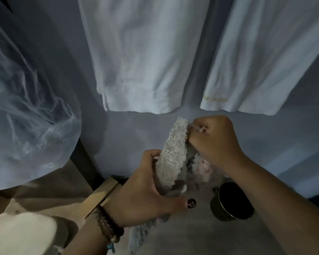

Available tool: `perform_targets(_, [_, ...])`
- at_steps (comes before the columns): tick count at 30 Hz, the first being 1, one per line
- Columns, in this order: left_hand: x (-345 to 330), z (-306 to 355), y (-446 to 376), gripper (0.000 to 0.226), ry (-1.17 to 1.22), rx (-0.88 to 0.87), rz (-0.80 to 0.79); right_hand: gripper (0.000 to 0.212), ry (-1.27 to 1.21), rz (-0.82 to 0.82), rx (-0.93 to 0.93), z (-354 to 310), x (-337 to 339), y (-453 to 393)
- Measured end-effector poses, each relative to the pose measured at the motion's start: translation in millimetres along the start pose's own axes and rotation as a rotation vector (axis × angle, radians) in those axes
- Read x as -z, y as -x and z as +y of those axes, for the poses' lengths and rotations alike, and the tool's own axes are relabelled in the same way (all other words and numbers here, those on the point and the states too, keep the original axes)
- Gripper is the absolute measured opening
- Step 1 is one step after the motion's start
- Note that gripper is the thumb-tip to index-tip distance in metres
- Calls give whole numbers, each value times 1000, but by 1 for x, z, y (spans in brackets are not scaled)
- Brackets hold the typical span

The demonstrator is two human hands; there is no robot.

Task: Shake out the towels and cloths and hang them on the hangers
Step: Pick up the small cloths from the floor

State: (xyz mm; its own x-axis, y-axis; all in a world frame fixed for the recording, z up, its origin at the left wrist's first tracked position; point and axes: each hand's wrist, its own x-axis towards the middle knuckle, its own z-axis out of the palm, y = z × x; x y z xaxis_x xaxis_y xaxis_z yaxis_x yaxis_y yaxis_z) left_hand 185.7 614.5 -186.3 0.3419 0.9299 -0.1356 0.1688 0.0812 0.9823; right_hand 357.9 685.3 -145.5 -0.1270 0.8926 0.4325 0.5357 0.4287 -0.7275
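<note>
Between the two hands, just below the middle of the view, a shaggy pale cloth (pixel 173 155) is stretched upright. At about 7 o'clock from it the left hand (pixel 145 188) has its grip curled round the lower part, thumb with a dark-painted nail lying across the front; beaded bracelets (pixel 109 227) circle that wrist. At about 2 o'clock the right hand (pixel 213 138) has its grip closed tight on the cloth's upper edge, fingers bunched into the pile. A further bluish fold of the cloth hangs below the left hand.

Higher up, at 12 o'clock, a white towel (pixel 142 57) hangs flat against the wall, and at 2 o'clock a second white towel (pixel 261 61) hangs beside it, apart from the first. The second one bears a short line of gold stitched writing near its lower hem, too blurred to read.

At 9 o'clock a clear plastic bag (pixel 28 111) bulges. At 5 o'clock from the cloth a dark metal cup (pixel 232 203) stands on the grey floor (pixel 201 240).
</note>
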Motion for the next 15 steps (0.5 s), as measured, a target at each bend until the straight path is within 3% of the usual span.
perform_targets(4, [-4, 14, 5, 42, -152, -161, 168, 57, 89, 145, 59, -44, 37, -3])
perform_targets(10, [-3, 55, 13, 15, -127, -346, 290, 51, 227, 297, 104, -86, 105, 12])
perform_targets(15, [-13, 114, 3, 14, -206, -510, 307, 50, 261, 372, -39, -87, 165, 26])
